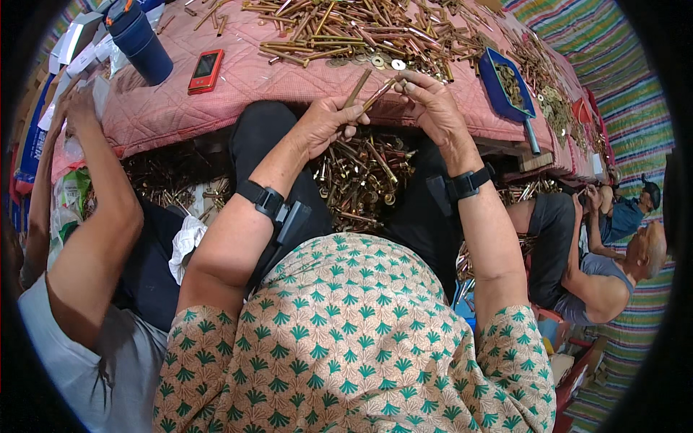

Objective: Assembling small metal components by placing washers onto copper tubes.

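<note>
Nearest us is a loose beige shirt (346, 325) patterned with green fan-shaped motifs. To our left sits a co-worker in a smooth grey T-shirt (94, 361). Beyond the shirt, 2 black wrist straps (261, 198) with plastic buckles circle the forearms, above dark, matte trousers (263, 133). Between the legs we see a tangled heap of metal bolts (361, 173), slim, shiny and yellowish to coppery.

Over the front edge of the table, our left hand (328, 126) is closed, thumb against fingers, pinching the lower ends of 2 slender rods: a dull brownish bolt (357, 88) that leans upward and a glossier coppery bolt (379, 95). Our right hand (433, 105) pinches the coppery bolt's upper end, so it spans both hands.

Under them lies a pink quilted cloth (238, 101) with stitched lines. Flat, round metal washers (397, 65) lie just past the fingertips, before a loose pile of long bolts (354, 29). At right, a blue plastic dustpan (523, 112) holds more washers. At left are a red rectangular handheld device (206, 71) with a dark screen, a dark blue cylindrical tumbler (141, 43) and a blue carton (32, 148) bearing pale print. Striped, multicoloured sheeting (628, 86) hangs at far right.
</note>
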`<state>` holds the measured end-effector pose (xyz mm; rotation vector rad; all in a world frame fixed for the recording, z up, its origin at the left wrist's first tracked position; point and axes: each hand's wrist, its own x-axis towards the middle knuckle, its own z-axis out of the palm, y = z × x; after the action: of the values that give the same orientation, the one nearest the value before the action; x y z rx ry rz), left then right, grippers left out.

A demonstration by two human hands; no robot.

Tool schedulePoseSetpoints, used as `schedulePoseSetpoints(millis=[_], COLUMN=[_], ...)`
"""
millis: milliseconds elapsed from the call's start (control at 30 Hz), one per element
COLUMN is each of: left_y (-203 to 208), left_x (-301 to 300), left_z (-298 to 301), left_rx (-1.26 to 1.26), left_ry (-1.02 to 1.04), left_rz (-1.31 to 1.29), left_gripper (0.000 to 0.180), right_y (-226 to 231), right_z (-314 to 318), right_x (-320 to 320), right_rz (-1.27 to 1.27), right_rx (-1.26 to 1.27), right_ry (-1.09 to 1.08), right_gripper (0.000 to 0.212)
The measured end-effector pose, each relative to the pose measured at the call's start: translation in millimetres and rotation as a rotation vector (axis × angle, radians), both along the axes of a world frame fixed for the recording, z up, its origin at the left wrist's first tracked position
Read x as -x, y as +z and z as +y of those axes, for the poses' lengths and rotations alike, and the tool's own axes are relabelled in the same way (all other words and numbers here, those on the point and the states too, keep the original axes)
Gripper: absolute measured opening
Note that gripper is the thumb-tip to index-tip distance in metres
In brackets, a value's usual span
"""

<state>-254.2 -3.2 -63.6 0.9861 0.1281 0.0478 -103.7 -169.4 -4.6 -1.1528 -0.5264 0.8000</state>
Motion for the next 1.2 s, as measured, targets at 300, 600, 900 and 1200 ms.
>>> schedulePoseSetpoints(millis=[300, 600, 900, 1200], left_y=[-1.7, 0.2, 0.5, 2.5], left_x=[-1.8, -2.0, -0.4, 2.5], left_z=[-0.8, -1.9, -2.3, -1.2], left_rx=[0.002, -0.009, -0.054, -0.042], left_ry=[-0.015, -0.019, -0.051, -0.127], left_rz=[0.002, 0.015, 0.020, -0.010], left_gripper=[0.020, 0.019, 0.021, 0.024], right_y=[6.0, 13.5, 16.6, 33.2], right_z=[-7.5, -6.9, -10.0, -15.6], right_x=[-1.4, 7.8, 11.7, 13.1], right_rz=[-0.117, -0.293, -0.506, -0.596], right_rx=[0.120, 0.166, 0.131, 0.218], right_ry=[0.015, -0.084, -0.030, 0.049], right_gripper=[0.024, 0.020, 0.018, 0.018])
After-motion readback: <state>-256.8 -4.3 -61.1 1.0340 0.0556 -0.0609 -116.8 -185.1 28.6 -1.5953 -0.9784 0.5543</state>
